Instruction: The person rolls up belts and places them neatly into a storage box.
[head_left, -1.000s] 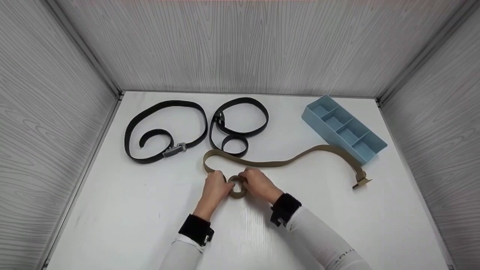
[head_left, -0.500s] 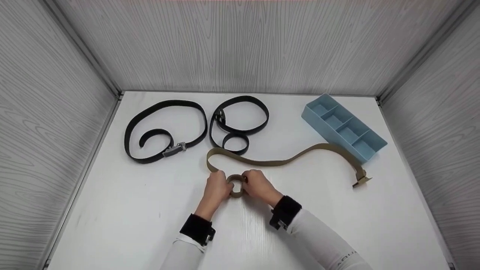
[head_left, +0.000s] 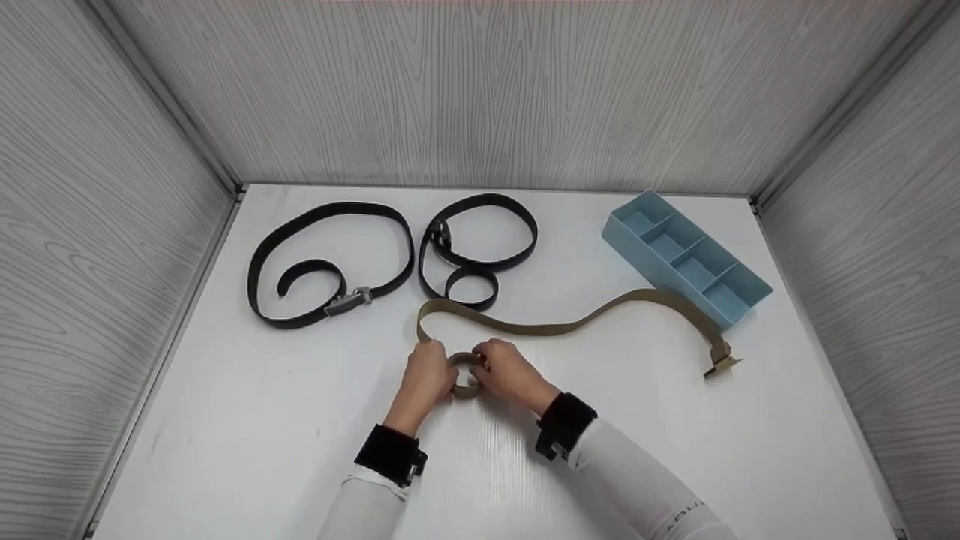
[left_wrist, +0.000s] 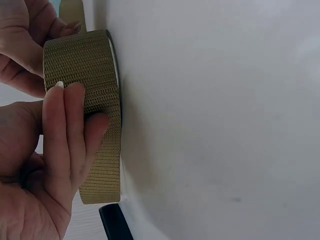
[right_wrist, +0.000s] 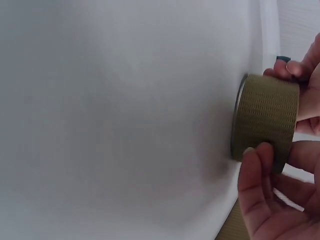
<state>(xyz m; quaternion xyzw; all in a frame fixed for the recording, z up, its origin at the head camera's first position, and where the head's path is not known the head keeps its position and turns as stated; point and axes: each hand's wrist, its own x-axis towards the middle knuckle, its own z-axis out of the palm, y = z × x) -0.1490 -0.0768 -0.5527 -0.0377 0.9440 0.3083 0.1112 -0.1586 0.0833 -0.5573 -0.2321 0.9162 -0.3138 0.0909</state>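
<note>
A khaki webbing belt [head_left: 540, 328] winds across the table, its near end rolled into a ring-shaped coil [head_left: 466, 391]. On the coil's left side my left hand [head_left: 426, 373] grips the webbing. My right hand [head_left: 513, 375] holds the opposite side, thumb toward the inside of the ring. Close up in the left wrist view, fingers [left_wrist: 56, 130] lie along the outer face of the woven coil [left_wrist: 82, 60], which stands on its edge. In the right wrist view, fingertips press the outside of the roll [right_wrist: 267, 107]. The belt's metal buckle [head_left: 722, 364] lies at the far right end.
A black belt with a silver buckle [head_left: 348, 301] lies looped at the back left. Another black belt [head_left: 525, 217] lies looped at the back middle. A blue tray with several compartments [head_left: 649, 251] stands at the back right, close to the khaki belt. Panels enclose the table.
Both hands and the coil have shifted slightly left. The belt's bend beyond my left hand has crept a little to the right, toward the coil. The buckle end stays put.
</note>
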